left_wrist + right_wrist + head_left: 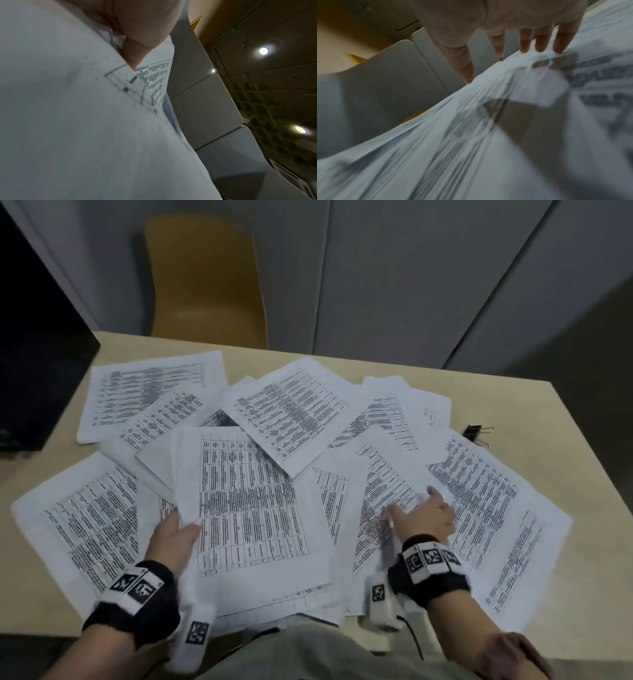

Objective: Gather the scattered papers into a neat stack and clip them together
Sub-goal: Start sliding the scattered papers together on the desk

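Observation:
Several printed sheets point(291, 409) lie scattered and overlapping across the beige table point(561, 446). My left hand point(174, 537) pinches the left edge of a small stack of sheets point(250, 508) near the table's front, thumb on top; the left wrist view shows that thumb point(135, 54) against the paper point(68, 108). My right hand point(423, 518) lies with straight, spread fingers point(541, 42) on a sheet point(383, 494) at the right; that view is blurred. A black binder clip point(476, 433) sits on the bare table beyond the papers, far right.
A yellow chair point(205, 285) stands behind the table's far edge. A black box-like object point(41, 364) occupies the far left of the table. Grey wall panels rise behind. My lap is at the table's near edge.

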`<state>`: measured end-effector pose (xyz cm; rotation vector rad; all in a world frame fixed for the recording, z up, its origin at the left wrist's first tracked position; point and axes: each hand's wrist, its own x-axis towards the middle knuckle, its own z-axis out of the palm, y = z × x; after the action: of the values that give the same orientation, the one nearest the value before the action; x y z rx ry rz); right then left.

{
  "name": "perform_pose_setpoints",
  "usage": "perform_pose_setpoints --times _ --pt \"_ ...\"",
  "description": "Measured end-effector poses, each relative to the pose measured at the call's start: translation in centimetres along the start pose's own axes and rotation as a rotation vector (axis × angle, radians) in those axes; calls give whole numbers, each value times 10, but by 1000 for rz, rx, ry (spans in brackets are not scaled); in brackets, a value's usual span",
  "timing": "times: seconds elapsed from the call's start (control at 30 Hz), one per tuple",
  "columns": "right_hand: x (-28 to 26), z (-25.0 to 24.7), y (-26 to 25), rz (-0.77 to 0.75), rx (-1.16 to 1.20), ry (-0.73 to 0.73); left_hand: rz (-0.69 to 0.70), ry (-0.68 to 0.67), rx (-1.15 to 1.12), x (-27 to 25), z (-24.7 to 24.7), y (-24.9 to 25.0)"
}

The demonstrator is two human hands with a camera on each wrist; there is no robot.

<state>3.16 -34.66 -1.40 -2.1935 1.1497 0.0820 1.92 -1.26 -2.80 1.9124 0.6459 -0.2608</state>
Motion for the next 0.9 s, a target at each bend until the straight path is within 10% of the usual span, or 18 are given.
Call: perform_pose_setpoints --times 0.67,0.9 --pt "12 3 -5 83 484 -5 -24 -79 -124 3 -1 -18" --pt "-2 10 1 -184 448 166 10 -62 -114 1 0 -17"
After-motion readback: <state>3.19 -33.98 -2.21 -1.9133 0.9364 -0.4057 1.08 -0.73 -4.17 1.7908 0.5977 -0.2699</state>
